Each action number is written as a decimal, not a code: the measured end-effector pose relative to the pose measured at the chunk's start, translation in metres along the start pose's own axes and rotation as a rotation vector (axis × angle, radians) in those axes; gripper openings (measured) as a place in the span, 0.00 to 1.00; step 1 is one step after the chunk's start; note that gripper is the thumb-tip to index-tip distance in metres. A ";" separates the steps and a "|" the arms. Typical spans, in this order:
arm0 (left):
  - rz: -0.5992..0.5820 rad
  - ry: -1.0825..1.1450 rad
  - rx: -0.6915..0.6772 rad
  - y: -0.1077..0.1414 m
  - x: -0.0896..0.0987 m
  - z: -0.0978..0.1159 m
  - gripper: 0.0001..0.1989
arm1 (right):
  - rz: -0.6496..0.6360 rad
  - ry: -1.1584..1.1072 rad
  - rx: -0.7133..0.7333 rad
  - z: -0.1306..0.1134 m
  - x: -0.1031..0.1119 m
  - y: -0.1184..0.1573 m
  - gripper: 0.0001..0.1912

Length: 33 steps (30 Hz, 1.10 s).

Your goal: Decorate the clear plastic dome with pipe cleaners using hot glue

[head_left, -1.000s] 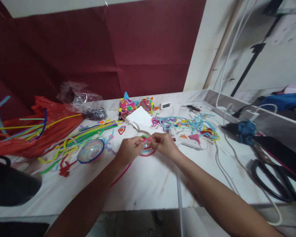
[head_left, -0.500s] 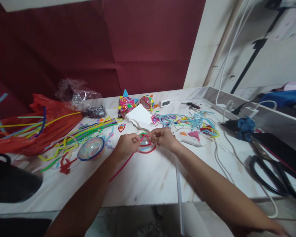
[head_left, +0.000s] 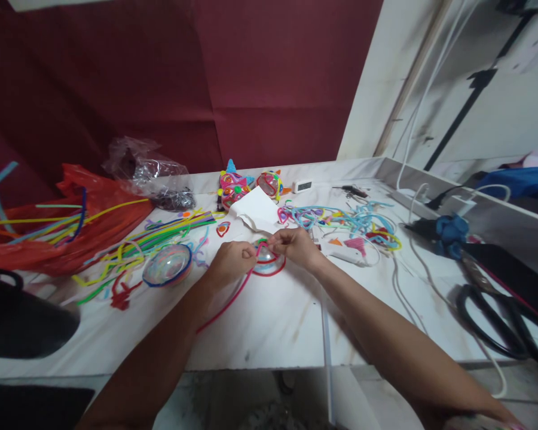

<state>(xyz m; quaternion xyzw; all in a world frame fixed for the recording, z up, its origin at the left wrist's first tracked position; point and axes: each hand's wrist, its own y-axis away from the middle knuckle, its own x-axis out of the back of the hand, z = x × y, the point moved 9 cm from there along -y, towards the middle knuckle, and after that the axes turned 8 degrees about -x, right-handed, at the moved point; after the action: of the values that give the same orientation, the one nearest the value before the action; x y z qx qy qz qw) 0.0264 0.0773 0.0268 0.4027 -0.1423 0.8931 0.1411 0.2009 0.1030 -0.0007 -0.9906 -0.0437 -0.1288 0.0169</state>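
Note:
A long pink-red pipe cleaner runs from my left hand down toward the table's front. My left fingers are pinched on it. Across from them, the fingertips of my right hand are pinched too, at the pipe cleaner's bent upper end. Just beneath both hands sits a clear plastic dome with a red pipe cleaner round its rim and coloured bands on it. Whether the fingers touch the dome, I cannot tell. To the left lies a second clear dome edged in blue.
Torn white paper lies behind my hands, near decorated figures. Many pipe cleaners are spread at left beside a red bag. A glue gun, scissors and cables are at right; a black mug stands at left.
My hands stay pinched close together over the dome. The loop of pink-red pipe cleaner between them looks smaller, and its free tail now curves more. The view has shifted slightly.

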 end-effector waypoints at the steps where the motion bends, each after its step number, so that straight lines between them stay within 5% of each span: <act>1: 0.001 -0.008 -0.009 0.000 0.000 0.000 0.06 | 0.005 0.007 0.006 -0.001 0.000 0.001 0.07; 17: 0.058 -0.221 -0.099 0.000 0.003 0.009 0.09 | 0.123 0.242 0.128 -0.025 0.004 0.026 0.11; 33: 0.083 -0.255 -0.106 0.000 0.003 0.009 0.11 | -0.016 0.347 0.082 -0.025 0.010 0.035 0.09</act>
<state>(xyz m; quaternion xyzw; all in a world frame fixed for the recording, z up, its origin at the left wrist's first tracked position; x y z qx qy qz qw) 0.0306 0.0741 0.0345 0.4984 -0.2228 0.8311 0.1059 0.2076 0.0676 0.0255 -0.9515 -0.0532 -0.2961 0.0635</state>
